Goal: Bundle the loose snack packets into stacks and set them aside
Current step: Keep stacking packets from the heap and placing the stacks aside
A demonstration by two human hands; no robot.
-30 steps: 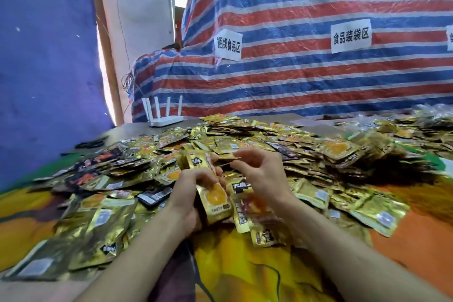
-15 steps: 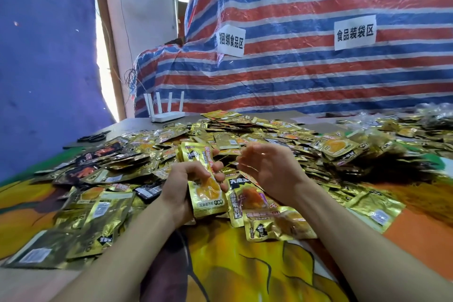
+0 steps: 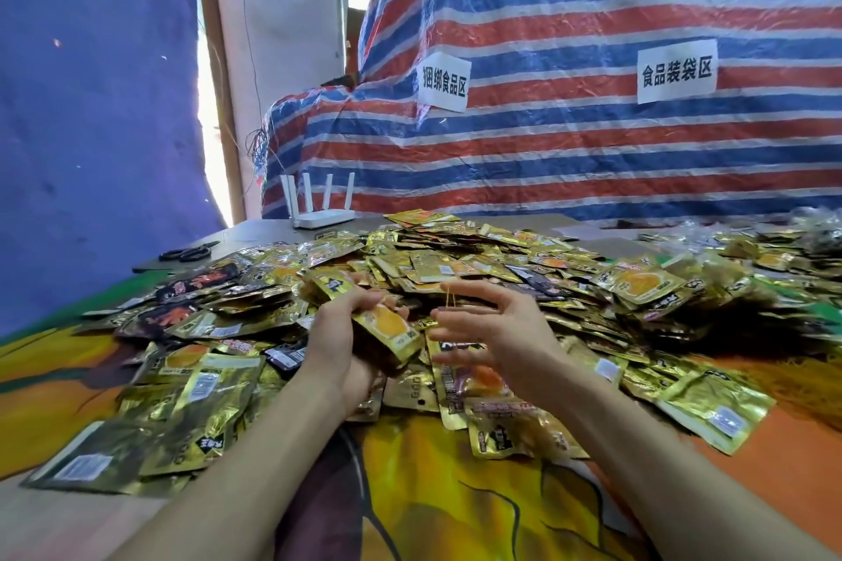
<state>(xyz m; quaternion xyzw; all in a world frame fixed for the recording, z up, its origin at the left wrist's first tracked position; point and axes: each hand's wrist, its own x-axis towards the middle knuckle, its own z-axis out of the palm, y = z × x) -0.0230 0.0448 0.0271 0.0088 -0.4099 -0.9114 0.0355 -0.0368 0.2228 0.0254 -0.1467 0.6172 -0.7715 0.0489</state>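
My right hand (image 3: 496,333) has opened from a loose curl, fingers spread, with a thin rubber band (image 3: 451,298) now stretched across them. My left hand (image 3: 339,333) has tilted its packet stack (image 3: 387,328) rightward.

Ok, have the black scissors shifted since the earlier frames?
No. The scissors lie in the same spot, just left of the white router.

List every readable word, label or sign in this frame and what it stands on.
"捆绑食品区", first character partly cut: left white sign on the striped tarp.
"食品装袋区": right white sign on the same tarp.
Print on the snack packets, including the stack in the left hand: too small and blurred to read.
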